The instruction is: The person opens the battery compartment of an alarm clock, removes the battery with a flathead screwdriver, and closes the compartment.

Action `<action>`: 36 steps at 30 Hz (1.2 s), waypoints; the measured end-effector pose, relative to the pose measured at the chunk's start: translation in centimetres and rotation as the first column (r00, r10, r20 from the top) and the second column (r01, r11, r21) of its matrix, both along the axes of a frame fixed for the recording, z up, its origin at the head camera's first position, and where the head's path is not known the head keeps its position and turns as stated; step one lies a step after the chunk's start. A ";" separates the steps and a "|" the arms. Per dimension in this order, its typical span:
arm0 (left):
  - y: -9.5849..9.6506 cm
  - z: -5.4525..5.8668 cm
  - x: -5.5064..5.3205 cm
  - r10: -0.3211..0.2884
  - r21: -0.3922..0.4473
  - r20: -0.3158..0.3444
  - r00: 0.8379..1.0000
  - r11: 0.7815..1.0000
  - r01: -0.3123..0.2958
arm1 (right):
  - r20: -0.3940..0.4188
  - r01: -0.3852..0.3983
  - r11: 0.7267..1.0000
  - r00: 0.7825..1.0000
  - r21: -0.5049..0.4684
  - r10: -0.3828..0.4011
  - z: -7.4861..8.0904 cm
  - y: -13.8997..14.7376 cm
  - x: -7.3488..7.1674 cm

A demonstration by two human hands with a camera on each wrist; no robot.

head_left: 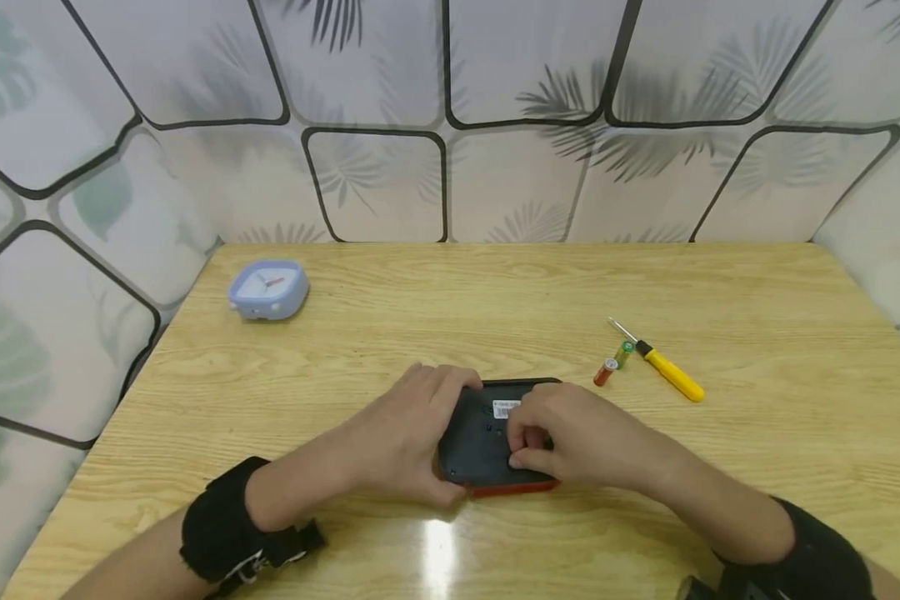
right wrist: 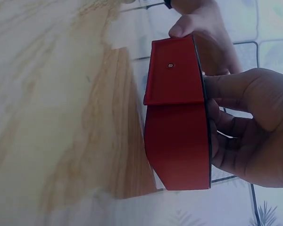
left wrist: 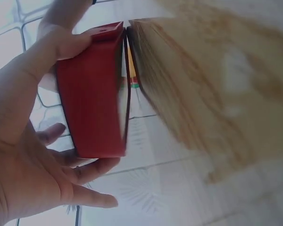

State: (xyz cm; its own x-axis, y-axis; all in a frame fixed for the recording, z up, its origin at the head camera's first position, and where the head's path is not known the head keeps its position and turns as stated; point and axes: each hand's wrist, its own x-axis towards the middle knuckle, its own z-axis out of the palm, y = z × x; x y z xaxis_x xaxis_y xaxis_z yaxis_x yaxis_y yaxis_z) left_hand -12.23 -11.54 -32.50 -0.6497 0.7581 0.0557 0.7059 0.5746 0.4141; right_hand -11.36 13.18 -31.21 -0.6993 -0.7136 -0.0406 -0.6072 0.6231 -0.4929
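Note:
A red box-shaped device lies with its black back facing up; a white barcode label is on that back. My left hand grips the device's left end, thumb at the near edge and fingers at the far edge. In the left wrist view, the device's red side shows between thumb and fingers. Over the right part of the back is my right hand, fingers curled and fingertips against the black surface. Whether they pinch a small part there is hidden. A small screw shows on the red side.
Right of the device, a red battery and a green battery are beside a yellow-handled screwdriver. A light blue alarm clock is at the table's far left. A patterned backdrop rises behind the wooden table.

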 end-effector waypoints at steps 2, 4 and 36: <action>0.0 0.2 -0.1 0.012 0.058 0.021 1.000 0.998 -0.013 | -0.004 0.010 1.000 1.000 -0.021 -0.010 0.2 0.2 0.0; 0.0 0.5 -0.1 0.027 0.125 0.065 0.998 0.992 -0.035 | -0.004 0.012 0.999 1.000 -0.044 -0.012 0.4 0.3 0.1; 0.1 1.8 1.1 0.013 0.507 -0.048 0.999 0.862 0.013 | -0.190 -0.041 0.980 0.982 -0.194 0.003 0.1 -0.1 0.9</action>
State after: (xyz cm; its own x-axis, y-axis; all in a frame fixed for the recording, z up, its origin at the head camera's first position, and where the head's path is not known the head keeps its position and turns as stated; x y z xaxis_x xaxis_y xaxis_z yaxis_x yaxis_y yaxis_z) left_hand -11.15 -11.48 -30.70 -0.6367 0.6167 0.4629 0.7321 0.2949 0.6141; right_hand -10.45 13.06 -31.10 -0.6651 -0.7098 0.2322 -0.7130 0.5110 -0.4802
